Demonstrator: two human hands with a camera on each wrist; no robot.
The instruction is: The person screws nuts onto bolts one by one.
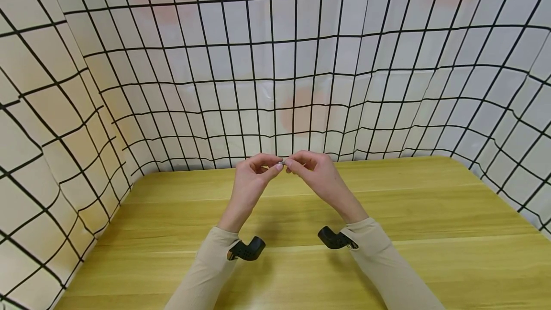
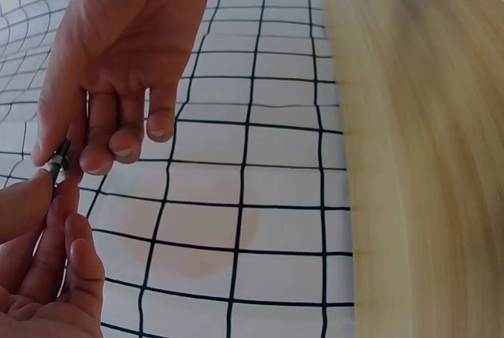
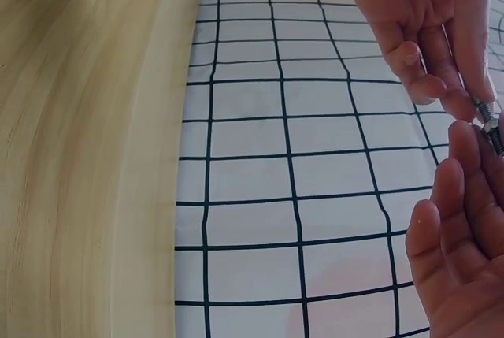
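Between the two hands is a small metal threaded bolt [image 3: 484, 109] with a nut [image 3: 491, 125] around it. My left hand [image 1: 251, 181] pinches one end between thumb and forefinger. At the other end, the thumb and forefinger of my right hand [image 1: 316, 171] pinch it, so the fingertips almost meet. In the left wrist view the bolt [image 2: 57, 158] looks dark, and fingertips partly cover it. The remaining fingers of both hands are loosely bent. Both hands are raised above the far part of the table.
A wooden table [image 1: 172, 233] stretches below the hands. White sheeting with a black grid [image 1: 241, 94] stands behind it and along both sides. Each sleeve cuff carries a black wrist camera, one on the left [image 1: 249, 249] and one on the right [image 1: 333, 238].
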